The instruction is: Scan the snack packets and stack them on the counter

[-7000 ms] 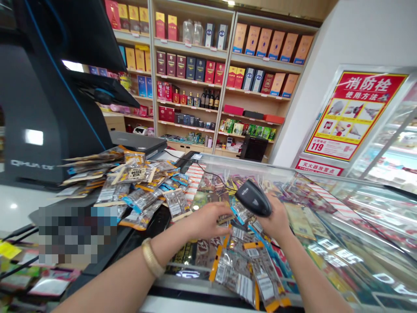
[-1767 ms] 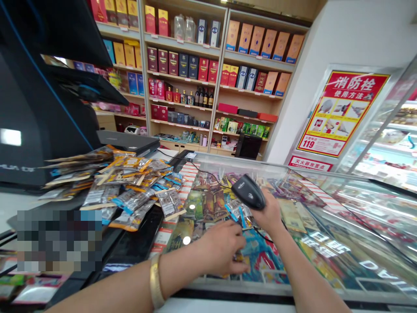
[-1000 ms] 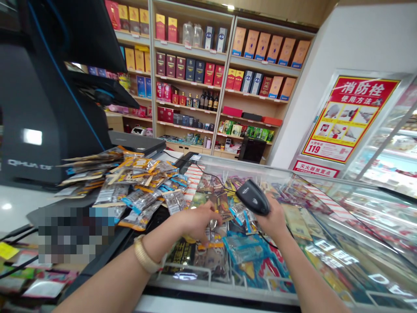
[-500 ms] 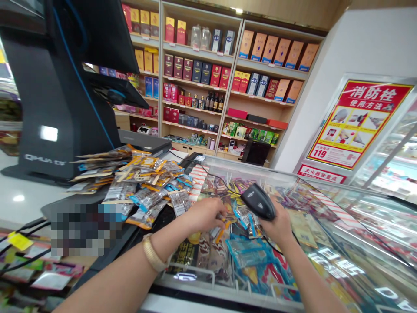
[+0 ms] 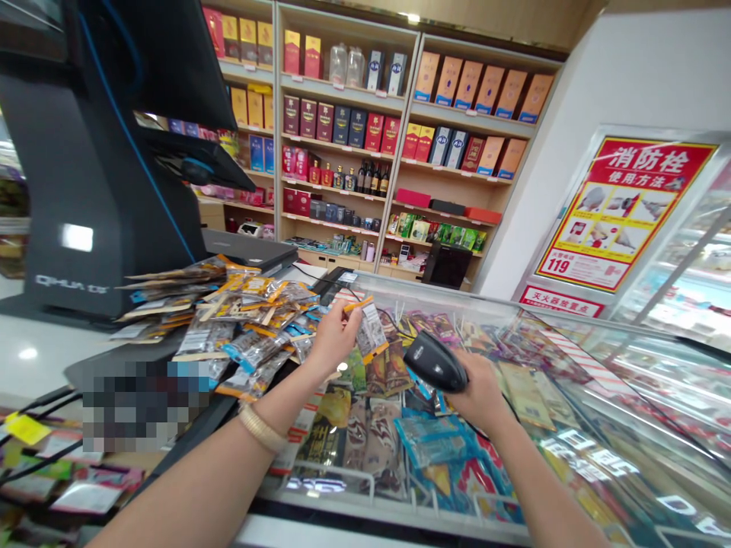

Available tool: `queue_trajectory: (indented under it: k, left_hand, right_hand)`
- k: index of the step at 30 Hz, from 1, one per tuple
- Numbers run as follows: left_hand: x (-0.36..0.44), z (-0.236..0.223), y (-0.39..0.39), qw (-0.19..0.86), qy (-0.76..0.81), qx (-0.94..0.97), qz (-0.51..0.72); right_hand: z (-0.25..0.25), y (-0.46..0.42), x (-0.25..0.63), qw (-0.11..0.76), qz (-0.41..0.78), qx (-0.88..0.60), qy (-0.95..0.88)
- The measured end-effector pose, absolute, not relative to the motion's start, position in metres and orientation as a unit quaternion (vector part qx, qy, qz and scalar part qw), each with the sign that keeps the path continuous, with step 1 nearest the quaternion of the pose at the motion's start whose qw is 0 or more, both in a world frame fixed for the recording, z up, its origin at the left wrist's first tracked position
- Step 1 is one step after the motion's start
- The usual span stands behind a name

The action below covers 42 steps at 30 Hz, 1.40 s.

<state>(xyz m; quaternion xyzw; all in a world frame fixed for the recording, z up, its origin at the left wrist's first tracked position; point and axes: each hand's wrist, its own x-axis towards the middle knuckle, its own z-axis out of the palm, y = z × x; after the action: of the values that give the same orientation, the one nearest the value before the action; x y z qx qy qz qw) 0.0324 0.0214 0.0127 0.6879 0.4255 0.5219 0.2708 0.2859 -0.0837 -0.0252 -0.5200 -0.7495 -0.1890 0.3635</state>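
My left hand [image 5: 336, 339], with a gold bracelet [image 5: 263, 428] at the wrist, pinches the top edge of a small snack packet [image 5: 373, 332] with orange ends. The packet hangs over the glass counter top. In my right hand [image 5: 483, 392] is a black barcode scanner [image 5: 435, 361], fingers wrapped round its handle, its head turned left toward the packet. A blue-edged packet [image 5: 421, 387] lies partly hidden under the scanner. To the left of my left hand sits a loose heap of similar snack packets [image 5: 256, 308].
A dark checkout terminal [image 5: 114, 190] stands at the left. The glass display counter [image 5: 365, 476] holds bagged goods below its top. Shelves of boxed bottles [image 5: 336, 125] line the back. A red and yellow sign [image 5: 625, 213] hangs on the right wall. The scanner's cable crosses the glass.
My left hand has moved up and left and now holds up a snack packet. The scanner in my right hand has shifted slightly left and down.
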Motion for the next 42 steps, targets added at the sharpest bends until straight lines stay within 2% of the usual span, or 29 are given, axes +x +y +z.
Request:
queue_trajectory:
  k: [7,12,16,22,25,27,30,33,38,42]
  left_hand:
    - [0.033,0.014,0.02,0.281,0.416,0.689,0.523]
    - [0.029,0.017,0.025,0.245,0.428,0.685,0.536]
    - [0.014,0.026,0.034,0.138,0.504,0.654,0.546]
    - [-0.013,0.031,0.04,-0.077,0.653,0.683,0.32]
    - [-0.008,0.027,0.037,-0.15,0.628,0.688,0.332]
    - [0.005,0.022,0.032,-0.132,0.566,0.73,0.36]
    - [0.033,0.011,0.017,-0.015,0.42,0.831,0.364]
    - [0.065,0.001,-0.005,0.089,0.311,0.894,0.309]
    - [0.113,-0.005,-0.039,0.098,0.287,0.934,0.191]
    - [0.137,-0.014,-0.047,0.079,0.313,0.93,0.177]
  right_hand:
    - [-0.023,-0.086,0.279,0.295,-0.162,-0.539,-0.772]
    - [-0.024,-0.085,0.28,0.327,-0.168,-0.533,-0.762]
    - [-0.024,-0.083,0.287,0.376,-0.205,-0.531,-0.731]
    - [-0.025,-0.079,0.302,0.428,-0.242,-0.558,-0.668]
    - [-0.028,-0.077,0.309,0.439,-0.259,-0.571,-0.644]
    - [-0.03,-0.075,0.314,0.446,-0.267,-0.578,-0.629]
    - [-0.03,-0.074,0.321,0.448,-0.272,-0.587,-0.617]
    - [-0.029,-0.073,0.327,0.443,-0.269,-0.596,-0.613]
    - [-0.03,-0.072,0.333,0.433,-0.277,-0.611,-0.603]
    - [-0.031,-0.07,0.334,0.43,-0.282,-0.611,-0.602]
